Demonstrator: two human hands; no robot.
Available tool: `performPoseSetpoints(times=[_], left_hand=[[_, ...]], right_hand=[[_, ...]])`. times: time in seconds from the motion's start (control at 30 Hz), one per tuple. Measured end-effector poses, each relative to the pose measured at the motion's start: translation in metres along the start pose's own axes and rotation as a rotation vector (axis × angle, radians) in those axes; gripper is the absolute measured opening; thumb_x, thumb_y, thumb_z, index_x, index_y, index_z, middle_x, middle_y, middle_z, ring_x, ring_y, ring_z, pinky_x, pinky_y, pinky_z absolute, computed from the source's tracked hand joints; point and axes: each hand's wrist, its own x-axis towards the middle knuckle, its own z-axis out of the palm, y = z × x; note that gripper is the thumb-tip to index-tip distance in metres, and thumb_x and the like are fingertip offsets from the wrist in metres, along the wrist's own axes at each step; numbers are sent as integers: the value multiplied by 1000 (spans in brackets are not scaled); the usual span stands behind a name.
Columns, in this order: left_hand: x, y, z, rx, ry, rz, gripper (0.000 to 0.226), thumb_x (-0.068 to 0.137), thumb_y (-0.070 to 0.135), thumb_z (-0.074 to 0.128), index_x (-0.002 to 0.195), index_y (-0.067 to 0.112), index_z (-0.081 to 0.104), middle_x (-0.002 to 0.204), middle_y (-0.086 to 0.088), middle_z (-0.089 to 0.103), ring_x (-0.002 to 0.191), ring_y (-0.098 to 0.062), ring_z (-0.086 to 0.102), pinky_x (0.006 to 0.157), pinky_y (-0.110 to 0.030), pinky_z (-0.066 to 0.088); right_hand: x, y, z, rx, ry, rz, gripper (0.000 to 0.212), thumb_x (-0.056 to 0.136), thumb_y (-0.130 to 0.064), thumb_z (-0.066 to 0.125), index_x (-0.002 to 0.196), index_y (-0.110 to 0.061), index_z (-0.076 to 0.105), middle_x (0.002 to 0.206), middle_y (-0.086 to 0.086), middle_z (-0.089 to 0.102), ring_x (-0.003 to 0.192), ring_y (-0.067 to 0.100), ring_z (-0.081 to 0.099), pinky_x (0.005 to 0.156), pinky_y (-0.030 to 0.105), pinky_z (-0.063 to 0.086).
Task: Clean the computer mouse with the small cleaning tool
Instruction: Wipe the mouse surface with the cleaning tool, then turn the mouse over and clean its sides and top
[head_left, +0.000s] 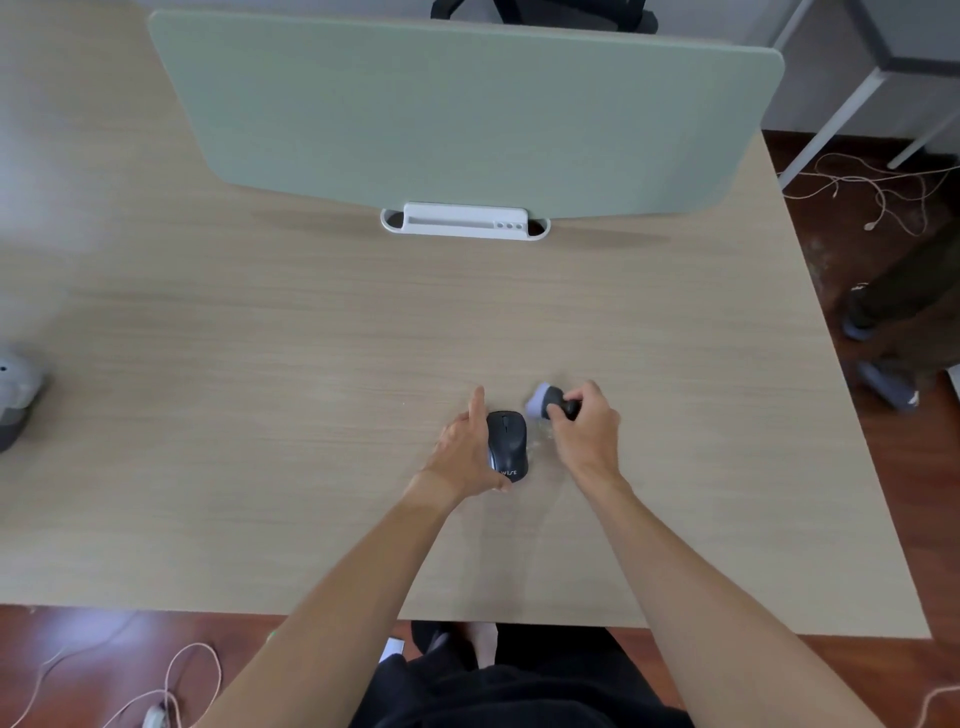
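Observation:
A dark grey computer mouse (508, 441) lies on the wooden desk (260, 415), its scroll wheel pointing away from me. My left hand (464, 448) rests against the mouse's left side, thumb under its near end and index finger stretched forward. My right hand (584, 428) is closed around the dark handle of the small cleaning tool (548, 404). The tool's pale lilac brush head points left and hangs blurred just above the mouse's front right corner. Whether the brush touches the mouse I cannot tell.
A green divider panel (467, 114) stands across the far side of the desk on a white holder (464, 221). A grey and white object (15, 400) sits at the left edge. Cables lie on the floor. Someone's shoes (883, 374) are at the right.

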Motion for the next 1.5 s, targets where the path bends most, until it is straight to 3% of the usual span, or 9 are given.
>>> performPoseSetpoints(times=[0.1, 0.3, 0.5, 0.67, 0.87, 1.07, 1.27, 1.37, 1.5], left_hand=[[1, -1, 1, 9, 1, 9, 124, 59, 23, 90, 152, 19, 8, 139, -7, 44, 130, -30, 40, 95, -34, 38], [5, -2, 0, 55, 19, 46, 94, 50, 26, 91, 130, 18, 44, 122, -1, 53, 115, -25, 51, 87, -33, 46], [6, 0, -1, 73, 15, 49, 94, 49, 27, 93, 130, 19, 45, 122, -2, 55, 112, -24, 53, 89, -40, 50], [7, 1, -2, 85, 8, 46, 89, 47, 26, 93, 123, 20, 48, 116, 0, 56, 106, -23, 56, 85, -39, 51], [7, 2, -5, 104, -14, 56, 81, 42, 22, 93, 112, 23, 52, 109, 4, 59, 98, -22, 59, 78, -40, 54], [7, 2, -10, 117, -58, 69, 76, 47, 12, 91, 111, 23, 51, 106, 5, 59, 95, -21, 59, 77, -40, 54], [12, 1, -17, 162, -112, 62, 86, 52, 3, 88, 126, 24, 48, 118, 3, 54, 103, -25, 57, 80, -43, 54], [11, 1, -16, 172, -120, 70, 88, 55, 7, 87, 130, 25, 45, 123, 2, 49, 113, -24, 52, 84, -43, 53], [3, 4, -2, 187, -3, 25, 89, 57, 36, 84, 132, 24, 38, 122, -5, 39, 117, -27, 37, 88, -38, 46]], right_hand=[[2, 2, -7, 35, 23, -58, 6, 85, -6, 62, 83, -7, 57, 69, -3, 54, 61, 10, 49, 56, 13, 40], [-4, 2, -6, 41, -147, -52, 4, 82, -1, 63, 85, -3, 62, 72, 0, 56, 65, 14, 49, 55, 11, 39], [0, -7, -18, -43, -285, 0, 6, 73, 0, 62, 74, -5, 64, 65, 3, 56, 58, 17, 46, 47, 18, 38], [-5, -11, -9, 61, -168, 16, 5, 81, -7, 66, 84, -9, 62, 71, 2, 58, 67, 28, 61, 68, 42, 57], [-6, -8, -17, -24, -294, 131, 9, 76, -3, 68, 84, 1, 65, 75, 8, 64, 62, 19, 55, 51, 22, 40], [-7, -13, -13, 152, -174, 123, 22, 84, -19, 70, 78, 0, 63, 68, 19, 67, 43, 11, 58, 44, 18, 46], [-5, -1, -21, -206, -270, 147, 50, 87, -34, 65, 52, -13, 36, 49, 1, 33, 44, 22, 31, 45, 27, 29], [-5, -4, -26, -73, -257, 205, 39, 86, -32, 62, 58, -8, 50, 49, 9, 49, 45, 24, 45, 50, 29, 40], [-15, -4, -19, 23, -175, 177, 39, 87, -30, 65, 70, 6, 64, 59, 11, 61, 57, 20, 54, 51, 24, 42]])
